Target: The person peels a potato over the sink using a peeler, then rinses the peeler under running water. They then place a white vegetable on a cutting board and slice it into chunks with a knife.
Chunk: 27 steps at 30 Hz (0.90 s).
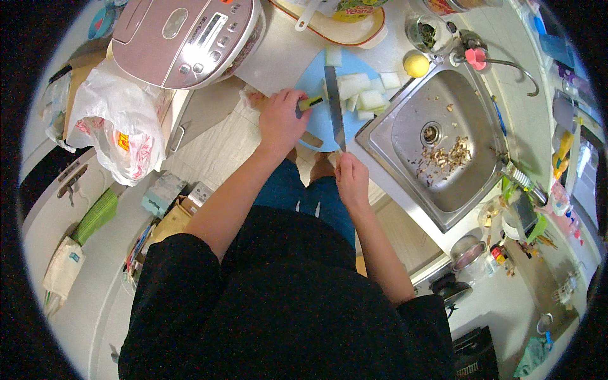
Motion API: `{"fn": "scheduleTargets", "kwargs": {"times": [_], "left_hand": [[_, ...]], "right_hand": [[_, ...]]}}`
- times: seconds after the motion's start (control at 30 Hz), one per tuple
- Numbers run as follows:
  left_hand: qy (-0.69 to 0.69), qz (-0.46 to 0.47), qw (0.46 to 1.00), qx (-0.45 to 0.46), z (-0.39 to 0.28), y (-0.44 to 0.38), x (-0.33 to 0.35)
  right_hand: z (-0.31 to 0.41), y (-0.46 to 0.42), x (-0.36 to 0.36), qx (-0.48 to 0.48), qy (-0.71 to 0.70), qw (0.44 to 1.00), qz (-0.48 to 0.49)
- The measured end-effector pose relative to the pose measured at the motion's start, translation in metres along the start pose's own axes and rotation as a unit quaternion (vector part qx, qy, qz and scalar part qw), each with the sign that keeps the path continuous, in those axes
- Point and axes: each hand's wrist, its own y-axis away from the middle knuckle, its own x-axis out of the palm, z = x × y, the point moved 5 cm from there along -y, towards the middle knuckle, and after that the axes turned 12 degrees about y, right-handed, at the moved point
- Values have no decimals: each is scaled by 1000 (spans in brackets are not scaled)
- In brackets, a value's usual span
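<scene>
My right hand (352, 179) grips the handle of a kitchen knife (335, 107), whose long blade points away from me over a light-blue cutting board (311, 78). My left hand (281, 118) holds a strip of dark-green rind with pale flesh (311, 102), at the board's left side; the fingers partly cover it. Right of the blade lie several pale white-green chunks (356, 85), which look like winter melon. One piece (333, 57) sits beyond the knife tip, and another (390, 80) is on the counter just past the board's right edge.
A stainless steel sink (408, 190) with brown scraps (446, 156) is on the right. A yellow ball-shaped object (416, 65) rests by its far corner. Beyond the board stands a cream dish (365, 35). A pink rice cooker (185, 38) and a white plastic bag (118, 123) are left.
</scene>
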Motion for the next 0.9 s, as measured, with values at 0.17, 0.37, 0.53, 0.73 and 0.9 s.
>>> {"fn": "scheduleTargets", "kwargs": {"times": [0.17,0.37,0.53,0.73,0.9], "left_hand": [[124,-39,992,12,1,5,-3],[100,-26,991,80,3,7,-10],[14,-67,983,171,-12,8,-13],[-35,-50,975,212,-19,7,-7],[-11,-56,973,222,-19,9,-2]], "right_hand": [[-11,7,-1,-37,7,999,-32],[-7,10,-3,-28,47,998,-16],[5,10,5,-52,32,998,-2],[18,9,-2,-80,44,995,-31],[14,6,-4,-63,17,998,-21]]}}
